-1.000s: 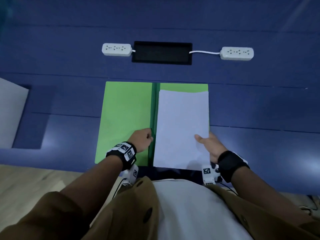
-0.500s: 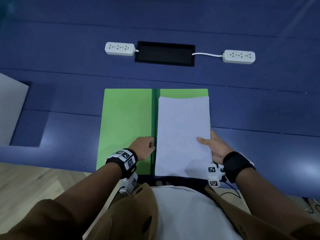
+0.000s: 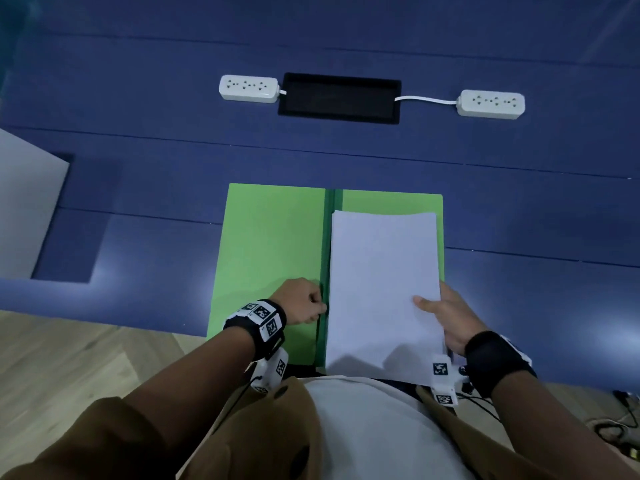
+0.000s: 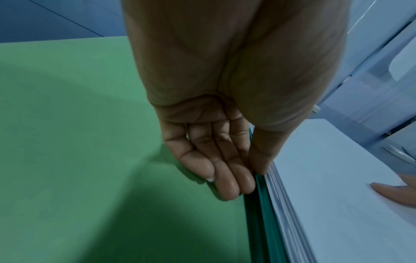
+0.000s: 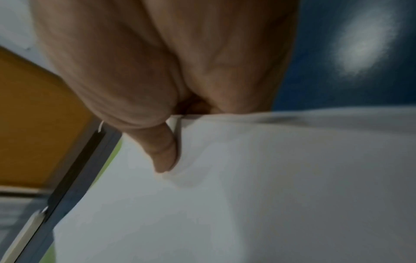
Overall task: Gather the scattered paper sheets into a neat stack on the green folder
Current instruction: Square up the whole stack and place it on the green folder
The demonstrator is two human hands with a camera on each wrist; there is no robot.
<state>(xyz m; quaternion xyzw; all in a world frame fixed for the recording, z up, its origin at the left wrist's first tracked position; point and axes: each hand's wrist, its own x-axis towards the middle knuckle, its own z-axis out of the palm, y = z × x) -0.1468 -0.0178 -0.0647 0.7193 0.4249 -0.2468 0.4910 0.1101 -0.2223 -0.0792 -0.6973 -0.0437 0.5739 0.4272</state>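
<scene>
The green folder [image 3: 270, 254] lies open on the blue table [image 3: 519, 306], its dark spine [image 3: 329, 237] down the middle. A stack of white paper sheets [image 3: 381, 289] rests on its right half, leaving a green strip at the far end. My left hand [image 3: 317, 303] sits by the spine with fingers [image 4: 227, 178] curled on the folder [image 4: 78, 142] and its thumb against the left edge of the stack [image 4: 337, 204]. My right hand [image 3: 433, 306] grips the stack's right edge, thumb [image 5: 164, 151] on top of the paper [image 5: 247, 195], fingers hidden beneath.
Two white power strips [image 3: 248, 87] [image 3: 491, 104] flank a black cable hatch [image 3: 339, 98] at the far side. A pale flat sheet or panel [image 3: 27, 209] lies at the left edge of view. The table's near edge meets wooden floor [image 3: 86, 358].
Both hands and the stack keep their places against the folder. Only the head view has shifted, so everything sits lower in the picture.
</scene>
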